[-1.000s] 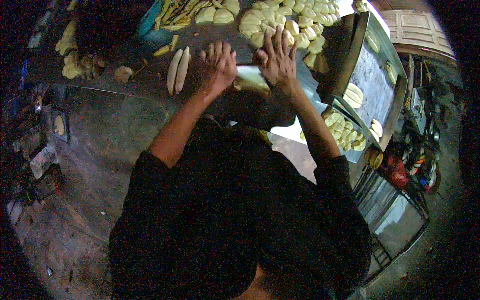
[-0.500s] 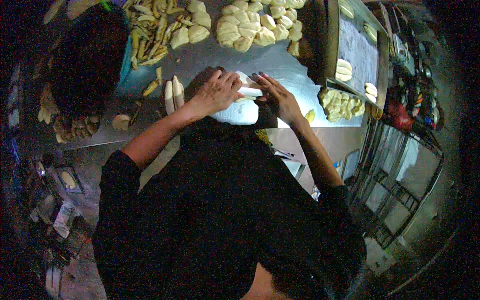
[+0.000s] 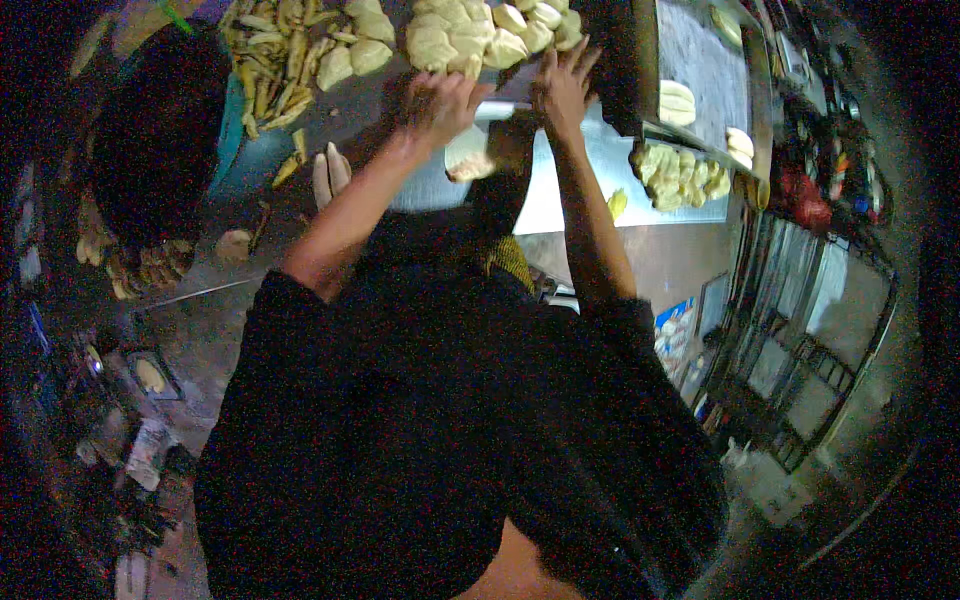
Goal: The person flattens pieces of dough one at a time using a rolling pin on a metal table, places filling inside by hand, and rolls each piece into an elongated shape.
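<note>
My right hand (image 3: 565, 90) reaches over the metal table with its fingers spread, close to the near right edge of a cluster of pale dough pieces (image 3: 460, 38). My left hand (image 3: 440, 108) lies at the near edge of that cluster, smeared by motion, so its grip is unclear. Between the two hands runs a narrow white bar-like thing (image 3: 508, 106), partly hidden; I cannot tell whether either hand touches it. A flat piece of dough (image 3: 466, 160) rests nearer to me. Left of my left forearm lie finger-shaped pale pieces (image 3: 330, 177) side by side.
Yellow-brown elongated pieces (image 3: 275, 60) are heaped at the far left, beside a teal edge (image 3: 230, 125). Small dough pieces (image 3: 680, 178) sit in a bunch on the right. Behind them a raised metal tray (image 3: 705, 65) bears shaped dough (image 3: 677, 102). A dark round shape fills the left.
Both hands have moved away from me toward the dough cluster. The right fingers have spread. The flat dough piece now shows in the open between my forearms. The whole view has shifted slightly.
</note>
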